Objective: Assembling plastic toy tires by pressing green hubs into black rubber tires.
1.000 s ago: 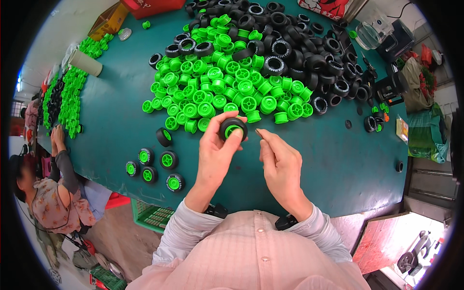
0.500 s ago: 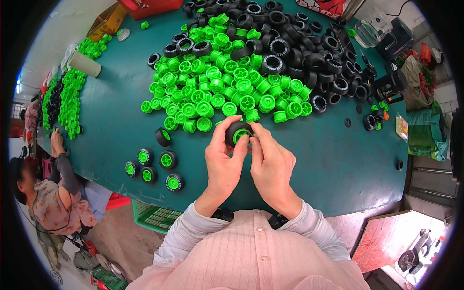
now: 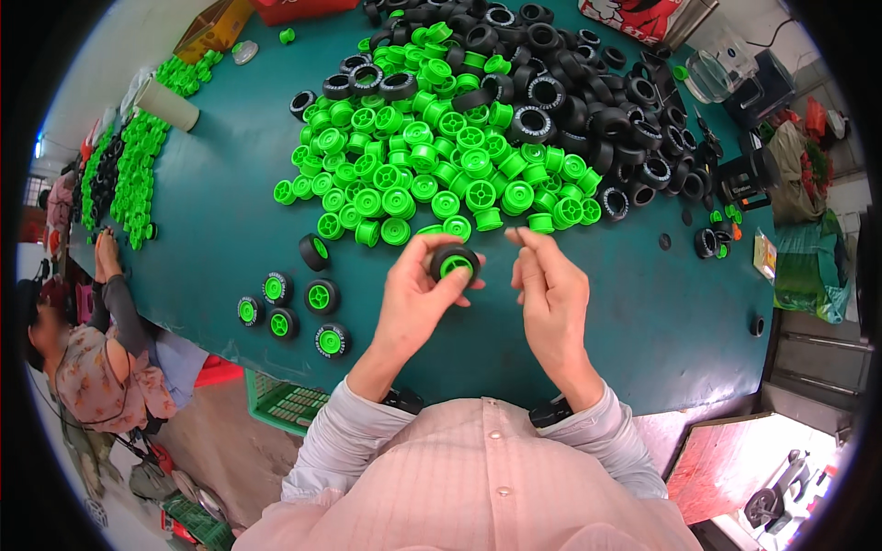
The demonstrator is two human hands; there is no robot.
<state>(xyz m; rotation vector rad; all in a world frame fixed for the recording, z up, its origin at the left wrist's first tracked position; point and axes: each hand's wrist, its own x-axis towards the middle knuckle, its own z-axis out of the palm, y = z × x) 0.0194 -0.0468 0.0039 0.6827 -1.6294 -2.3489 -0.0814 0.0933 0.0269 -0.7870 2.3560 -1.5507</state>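
A small wheel (image 3: 443, 260), a black tyre around a green rim, is gripped between the thumb and fingers of my left hand (image 3: 409, 292). My right hand (image 3: 555, 298) hovers just to its right, apart from the wheel, with loosely bent fingers and nothing visible in them. Beyond my hands lies a heap of loose green rims (image 3: 423, 156). Loose black tyres (image 3: 611, 121) are piled behind it and to the right. Several wheels with tyres fitted (image 3: 322, 297) rest on the green table (image 3: 661, 312) left of my left hand.
At the far left a co-worker (image 3: 115, 381) sits by rows of green rims (image 3: 142, 174). A pale cup (image 3: 167, 103) lies tilted there. Clear and dark containers (image 3: 712, 73) stand at the back right. A green crate (image 3: 280, 401) sits below the table's front edge.
My right hand has come off the wheel and moved right. My left hand keeps the wheel and has shifted slightly left. The view has shifted a little.
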